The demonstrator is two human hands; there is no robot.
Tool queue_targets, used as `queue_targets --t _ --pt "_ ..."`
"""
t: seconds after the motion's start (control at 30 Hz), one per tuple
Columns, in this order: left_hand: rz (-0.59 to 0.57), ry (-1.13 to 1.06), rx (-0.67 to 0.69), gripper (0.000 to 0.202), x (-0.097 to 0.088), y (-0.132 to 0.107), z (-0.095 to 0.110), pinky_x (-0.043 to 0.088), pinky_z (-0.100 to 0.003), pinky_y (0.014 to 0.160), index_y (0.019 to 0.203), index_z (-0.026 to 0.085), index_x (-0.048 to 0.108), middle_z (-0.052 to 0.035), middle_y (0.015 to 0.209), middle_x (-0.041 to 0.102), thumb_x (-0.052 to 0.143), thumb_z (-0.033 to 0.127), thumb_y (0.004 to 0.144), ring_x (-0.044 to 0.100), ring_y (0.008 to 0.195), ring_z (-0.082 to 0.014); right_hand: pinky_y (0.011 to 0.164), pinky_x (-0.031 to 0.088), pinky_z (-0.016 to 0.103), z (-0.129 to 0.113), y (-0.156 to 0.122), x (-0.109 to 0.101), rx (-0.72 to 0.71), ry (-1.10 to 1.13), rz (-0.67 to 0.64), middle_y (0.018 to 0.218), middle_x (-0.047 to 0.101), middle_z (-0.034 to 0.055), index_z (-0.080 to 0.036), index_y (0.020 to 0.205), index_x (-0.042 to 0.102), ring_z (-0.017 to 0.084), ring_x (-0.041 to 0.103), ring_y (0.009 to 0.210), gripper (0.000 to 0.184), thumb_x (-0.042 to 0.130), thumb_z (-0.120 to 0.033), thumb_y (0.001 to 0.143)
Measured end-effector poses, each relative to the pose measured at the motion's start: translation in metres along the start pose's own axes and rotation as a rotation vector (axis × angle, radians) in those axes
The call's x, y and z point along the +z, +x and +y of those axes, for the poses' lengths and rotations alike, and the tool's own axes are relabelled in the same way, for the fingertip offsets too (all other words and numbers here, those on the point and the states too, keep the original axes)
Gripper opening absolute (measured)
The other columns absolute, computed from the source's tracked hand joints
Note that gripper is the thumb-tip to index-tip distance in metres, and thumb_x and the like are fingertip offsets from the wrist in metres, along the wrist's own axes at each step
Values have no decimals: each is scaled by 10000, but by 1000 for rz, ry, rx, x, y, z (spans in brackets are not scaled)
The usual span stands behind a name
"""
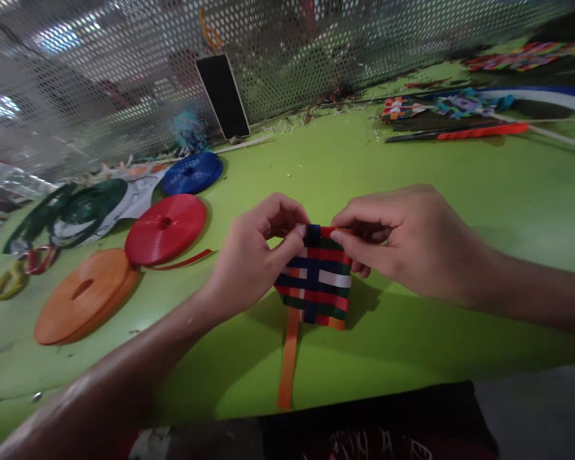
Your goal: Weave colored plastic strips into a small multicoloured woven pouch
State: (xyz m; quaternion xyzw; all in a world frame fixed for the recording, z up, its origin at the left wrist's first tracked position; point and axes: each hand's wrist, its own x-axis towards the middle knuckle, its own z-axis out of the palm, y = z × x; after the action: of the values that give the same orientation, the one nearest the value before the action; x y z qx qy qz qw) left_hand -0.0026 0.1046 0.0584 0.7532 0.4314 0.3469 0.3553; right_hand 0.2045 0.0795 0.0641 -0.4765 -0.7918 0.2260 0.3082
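A small woven piece of flat strips (pixel 312 278), in blue, red, green, white and orange, is held up between my hands above the green table. My left hand (pixel 263 246) pinches its upper left edge between thumb and fingers. At the upper right edge, my right hand (pixel 402 246) grips it the same way, its thumb along the red strip. From the lower left of the weave an orange strip end (pixel 288 361) hangs down toward the table's front edge. The fingertips behind the piece are hidden.
Orange (pixel 67 310), red (pixel 177 227) and blue (pixel 196 171) strip rolls lie at left, near green coils (pixel 89 204) and scissors (pixel 41 259). A phone (pixel 224 96) leans on the perforated metal screen (pixel 306 57). An orange-handled tool (pixel 482 131) and woven pieces (pixel 464 102) lie back right.
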Motion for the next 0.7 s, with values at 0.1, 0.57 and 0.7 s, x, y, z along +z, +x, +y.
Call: queue_targets --t 0.1,0.57,0.7 --pt "24 91 20 100 4 -2 2 523 -259 663 843 211 573 1 783 667 601 115 838 638 728 -145 578 370 305 -2 -2 4 -63 -86 20 610 634 -1 -217 721 695 144 526 545 235 564 -244 914" --pt "-103 343 75 208 22 -9 1 341 -298 554 1019 243 481 -3 825 605 461 87 883 533 629 -161 499 355 291 -8 -5 19 114 -35 33 561 643 -2 -219 698 657 150 524 490 185 585 -219 868" --pt "-146 346 77 184 23 -5 -1 385 -320 590 1009 243 469 -38 903 612 431 100 900 560 692 -186 482 338 277 -8 -6 20 124 -10 39 517 605 -20 -207 650 622 124 487 453 227 583 -200 874"
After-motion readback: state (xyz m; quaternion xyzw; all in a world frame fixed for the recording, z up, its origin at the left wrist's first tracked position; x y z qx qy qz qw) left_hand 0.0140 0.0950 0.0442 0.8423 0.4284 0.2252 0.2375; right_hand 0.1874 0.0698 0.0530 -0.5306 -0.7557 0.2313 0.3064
